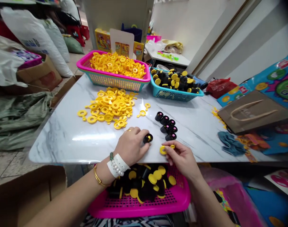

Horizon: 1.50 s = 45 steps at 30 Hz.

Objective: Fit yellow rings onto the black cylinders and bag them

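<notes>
My left hand is closed around a small black cup-shaped piece with a bit of yellow inside, at the table's front. To its right, my right hand pinches a yellow plastic ring with a tab between thumb and fingers. Just beyond that hand, several black cup-shaped pieces stand in a cluster, pink spots showing inside. A heap of yellow rings lies beyond my left hand. Two loose yellow rings lie apart from the heap.
A pink-rimmed basket of yellow rings and a blue basket of black-and-yellow pieces stand at the back. Below the table edge, a pink basket holds more black-and-yellow pieces. A brown paper bag and blue cloth are at right.
</notes>
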Available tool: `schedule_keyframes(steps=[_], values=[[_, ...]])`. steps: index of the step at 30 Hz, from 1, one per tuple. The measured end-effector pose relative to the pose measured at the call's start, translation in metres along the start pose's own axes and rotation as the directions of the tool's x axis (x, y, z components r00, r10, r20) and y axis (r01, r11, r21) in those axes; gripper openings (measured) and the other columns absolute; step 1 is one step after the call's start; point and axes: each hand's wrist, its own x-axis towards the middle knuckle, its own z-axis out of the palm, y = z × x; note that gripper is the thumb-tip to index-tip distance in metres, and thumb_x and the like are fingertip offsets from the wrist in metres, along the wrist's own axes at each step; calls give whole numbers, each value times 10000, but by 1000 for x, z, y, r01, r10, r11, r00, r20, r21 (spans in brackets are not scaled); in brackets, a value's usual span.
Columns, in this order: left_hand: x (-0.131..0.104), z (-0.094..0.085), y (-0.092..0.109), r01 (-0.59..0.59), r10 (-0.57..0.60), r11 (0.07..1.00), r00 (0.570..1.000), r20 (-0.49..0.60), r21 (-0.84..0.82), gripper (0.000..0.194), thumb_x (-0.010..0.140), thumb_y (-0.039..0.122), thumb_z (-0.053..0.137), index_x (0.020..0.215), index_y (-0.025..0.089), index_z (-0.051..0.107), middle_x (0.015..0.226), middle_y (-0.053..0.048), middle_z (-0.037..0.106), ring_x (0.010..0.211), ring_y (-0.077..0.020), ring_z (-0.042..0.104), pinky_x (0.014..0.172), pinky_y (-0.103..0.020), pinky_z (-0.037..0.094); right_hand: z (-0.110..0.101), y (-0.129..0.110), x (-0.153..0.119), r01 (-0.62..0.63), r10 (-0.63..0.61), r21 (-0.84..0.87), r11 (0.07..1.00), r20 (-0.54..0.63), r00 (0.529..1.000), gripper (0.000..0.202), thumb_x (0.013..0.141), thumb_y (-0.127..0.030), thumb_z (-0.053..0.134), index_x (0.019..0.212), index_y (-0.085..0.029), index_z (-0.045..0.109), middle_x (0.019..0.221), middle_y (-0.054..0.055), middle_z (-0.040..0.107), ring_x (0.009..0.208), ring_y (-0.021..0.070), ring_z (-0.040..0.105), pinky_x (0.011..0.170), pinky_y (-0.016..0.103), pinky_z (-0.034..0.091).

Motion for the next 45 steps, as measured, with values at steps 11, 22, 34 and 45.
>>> schedule_keyframes(steps=[11, 22, 34, 45], values=[[-24, 10, 14, -65, 73, 981, 997, 38, -182, 228, 818, 240, 670, 1041, 191, 656, 913, -57, 610, 904, -237, 525, 833, -393, 445, 6, -6, -11, -111, 114, 389, 915, 14, 993, 243, 747, -354, 798, 869, -174, 690, 506, -43, 569, 369, 24, 411, 338, 106, 280], [-22, 12, 10, -102, 110, 981, 993, 44, -164, 138, 852, 268, 635, 965, 206, 685, 801, -32, 620, 813, -212, 516, 797, -375, 428, 35, -21, -3, -79, 96, 225, 971, -64, 993, 262, 764, -369, 777, 806, -151, 640, 481, -35, 586, 370, 48, 460, 356, 128, 351], [-25, 8, 15, -76, 86, 973, 996, 39, -216, 257, 861, 320, 617, 1074, 181, 658, 813, -45, 625, 800, -216, 534, 757, -374, 436, 43, -21, -8, -63, 89, 187, 980, -136, 987, 240, 806, -376, 732, 830, -192, 578, 552, -30, 632, 462, 106, 585, 461, 192, 483], [-36, 19, 17, -138, 141, 983, 990, 13, -120, 469, 964, 404, 478, 1373, 174, 459, 837, -54, 686, 755, -217, 561, 705, -372, 402, 50, -17, -10, 59, -40, 97, 993, -195, 980, 204, 868, -372, 657, 810, -206, 554, 628, -46, 559, 506, 84, 525, 462, 183, 431]])
